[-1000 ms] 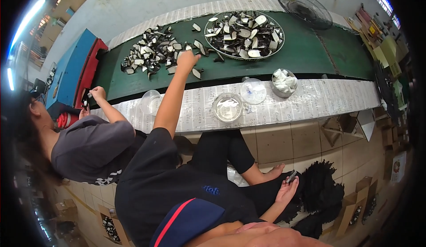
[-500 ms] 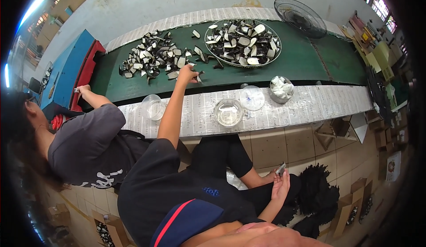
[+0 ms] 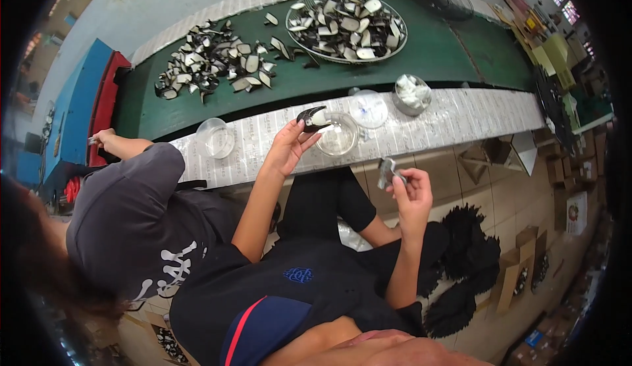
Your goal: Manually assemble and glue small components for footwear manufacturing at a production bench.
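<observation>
At about nine o'clock a co-worker in a grey shirt [image 3: 131, 214] sits close beside the person, one arm stretched toward the blue and red machine [image 3: 89, 112] at the far left, with that hand [image 3: 102, 137] closed around something too small to make out. On the paper-covered bench edge [image 3: 461, 112] just right of it stands an empty clear bowl [image 3: 215, 137]. Above, at eleven o'clock, a loose pile of black-and-white pieces [image 3: 210, 66] lies on the green belt [image 3: 434, 50].

Near the centre the left hand [image 3: 288, 147] is raised over the bench edge, its fingertips pinching a black curved piece with a white face [image 3: 311, 118]; the piece sits just above the hand, touching the rim of a second clear bowl [image 3: 338, 134] in the view. At twelve o'clock a round wire tray [image 3: 347, 18] on the belt is heaped with more of the same pieces.

Right of centre, at about four o'clock from the left hand, the right hand [image 3: 411, 188] is held above the lap, fingers curled around a small grey metal part [image 3: 386, 172] that pokes out on its left side. Further along the bench are a clear bowl [image 3: 368, 108] and a bowl of white bits [image 3: 412, 93]. At five o'clock a heap of black pieces [image 3: 464, 261] lies on the tiled floor, with cardboard boxes [image 3: 526, 261] near it.
</observation>
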Demonstrator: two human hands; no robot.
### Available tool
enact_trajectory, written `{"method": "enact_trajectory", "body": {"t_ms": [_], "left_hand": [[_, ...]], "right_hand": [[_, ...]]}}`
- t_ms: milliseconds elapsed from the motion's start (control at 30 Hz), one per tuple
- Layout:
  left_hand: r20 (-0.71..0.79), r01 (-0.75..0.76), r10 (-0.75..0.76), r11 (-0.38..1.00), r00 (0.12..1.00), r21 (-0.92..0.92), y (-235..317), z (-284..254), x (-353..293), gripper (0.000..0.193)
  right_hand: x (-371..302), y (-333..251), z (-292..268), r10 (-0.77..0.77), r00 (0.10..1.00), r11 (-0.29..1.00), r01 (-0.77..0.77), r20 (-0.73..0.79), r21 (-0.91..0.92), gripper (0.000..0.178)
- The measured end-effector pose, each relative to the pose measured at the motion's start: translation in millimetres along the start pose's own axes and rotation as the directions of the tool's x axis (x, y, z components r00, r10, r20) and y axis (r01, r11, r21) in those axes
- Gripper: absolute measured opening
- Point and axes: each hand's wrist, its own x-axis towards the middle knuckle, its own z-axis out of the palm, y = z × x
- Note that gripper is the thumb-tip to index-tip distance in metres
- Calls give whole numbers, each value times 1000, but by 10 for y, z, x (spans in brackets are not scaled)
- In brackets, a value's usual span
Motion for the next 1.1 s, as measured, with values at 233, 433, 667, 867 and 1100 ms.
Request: {"method": "enact_trajectory", "body": {"t_ms": [233, 433, 667, 867, 1100], "left_hand": [[79, 230, -229, 973, 970, 1, -428, 388, -648, 42], [95, 303, -301, 953, 949, -5, -747, 359, -820, 32], [98, 333, -339, 940, 936, 72, -762, 459, -883, 38], [110, 326, -332, 943, 937, 71, -716, 526, -908, 37], [96, 330, -333, 943, 938, 48, -737, 524, -929, 37]], "right_hand": [[-172, -178, 229, -270, 963, 867, 238, -10, -438, 15], [-424, -251, 280, -317, 946, 653, 267, 64, -709, 19], [-517, -142, 385, -382, 905, 486, 369, 187, -792, 20], [-514, -63, 422, -358, 911, 453, 362, 206, -814, 21], [-482, -3, 410, -435, 852, 395, 472, 292, -788, 21]]}}
